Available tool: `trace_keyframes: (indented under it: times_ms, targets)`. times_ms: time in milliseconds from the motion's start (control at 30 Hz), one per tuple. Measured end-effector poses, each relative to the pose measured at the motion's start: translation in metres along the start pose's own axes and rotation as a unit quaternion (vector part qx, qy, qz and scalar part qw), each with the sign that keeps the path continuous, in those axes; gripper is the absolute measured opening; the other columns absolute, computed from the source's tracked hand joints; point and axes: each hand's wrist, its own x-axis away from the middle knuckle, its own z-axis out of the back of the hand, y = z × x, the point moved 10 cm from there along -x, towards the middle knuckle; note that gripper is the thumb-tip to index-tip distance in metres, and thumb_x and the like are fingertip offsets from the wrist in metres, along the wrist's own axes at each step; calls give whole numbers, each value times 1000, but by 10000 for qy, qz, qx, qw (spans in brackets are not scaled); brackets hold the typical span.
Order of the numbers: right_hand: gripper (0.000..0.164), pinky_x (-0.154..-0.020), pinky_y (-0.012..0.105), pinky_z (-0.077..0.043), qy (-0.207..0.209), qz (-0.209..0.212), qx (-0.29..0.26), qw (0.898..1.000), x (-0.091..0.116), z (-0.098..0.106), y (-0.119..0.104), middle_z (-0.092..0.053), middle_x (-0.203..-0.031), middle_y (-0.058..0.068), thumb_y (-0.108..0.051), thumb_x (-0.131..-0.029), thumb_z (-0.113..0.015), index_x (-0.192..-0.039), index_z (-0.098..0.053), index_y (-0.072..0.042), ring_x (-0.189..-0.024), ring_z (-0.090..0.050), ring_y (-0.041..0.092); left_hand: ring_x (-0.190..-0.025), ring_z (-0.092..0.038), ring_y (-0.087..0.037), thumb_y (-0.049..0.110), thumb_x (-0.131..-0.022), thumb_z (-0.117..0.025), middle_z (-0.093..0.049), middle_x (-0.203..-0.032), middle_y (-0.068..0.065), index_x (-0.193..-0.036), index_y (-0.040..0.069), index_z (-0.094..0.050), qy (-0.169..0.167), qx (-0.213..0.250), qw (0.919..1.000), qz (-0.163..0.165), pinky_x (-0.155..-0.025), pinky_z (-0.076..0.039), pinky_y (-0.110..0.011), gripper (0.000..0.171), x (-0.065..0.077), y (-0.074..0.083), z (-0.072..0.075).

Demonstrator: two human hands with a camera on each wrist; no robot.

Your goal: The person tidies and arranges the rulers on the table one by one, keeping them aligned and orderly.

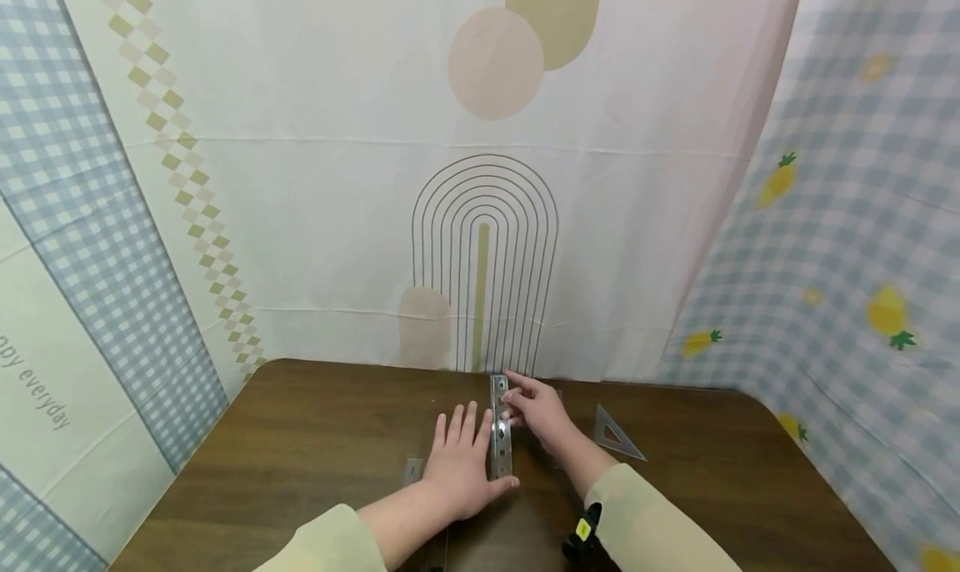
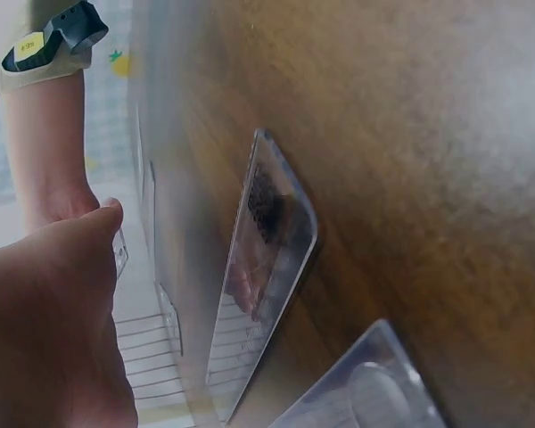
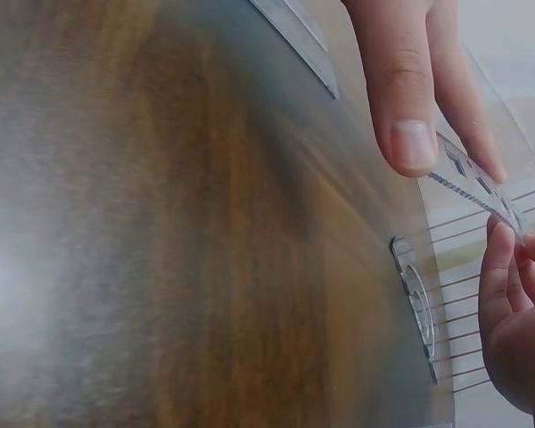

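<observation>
A clear plastic ruler [image 1: 501, 451] with small cut-out shapes points away from me, near the table's far side. My left hand [image 1: 459, 468] lies along its left edge, fingers straight and spread, the thumb by its near end. At the far end my right hand [image 1: 542, 413] pinches the ruler, its index finger stretched forward. In the right wrist view the ruler [image 3: 471, 185] shows raised above the table, between the right thumb [image 3: 414, 147] and the fingertips of the left hand [image 3: 517, 357]. The left wrist view has the left hand [image 2: 53, 330] mostly covering it.
A clear set square [image 1: 601, 432] lies right of my right hand. Left of the left wrist, a clear flat piece [image 1: 412, 470] is partly covered. The left wrist view shows a clear plate [image 2: 267, 259] on the brown table [image 2: 428, 196]. A patterned cloth [image 1: 337, 238] hangs behind.
</observation>
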Motion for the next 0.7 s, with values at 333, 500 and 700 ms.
trace_keyframes:
  times_ms: [333,500,700]
  targets:
    - [46,-67,30,-57,3,-48,-81,10000,12,1,2,-66,-103,13,-6,-100,-56,-146,-49,-5,-72,-64,16,-150,-9,-37,80,-85,-48,-13,-164,-19,-159,11,-21,8,45,10000,-73,-117,-6,-59,105,10,5,3]
    - [47,-65,29,-57,0,-56,-196,9998,18,-2,4,-67,-102,13,-4,-100,-55,-146,-48,-3,-71,-64,15,-150,-11,-38,81,-82,-48,-16,-163,-19,-159,13,-22,-52,52,9999,-77,-117,-7,-59,106,16,6,3]
    - [48,-64,28,-57,-136,-88,-274,9995,27,-10,9,-67,-100,12,-2,-100,-53,-147,-44,1,-71,-65,15,-150,-10,-38,84,-80,-47,-16,-163,-18,-159,14,-23,-288,1,9996,-28,-117,-5,-60,109,25,4,-3]
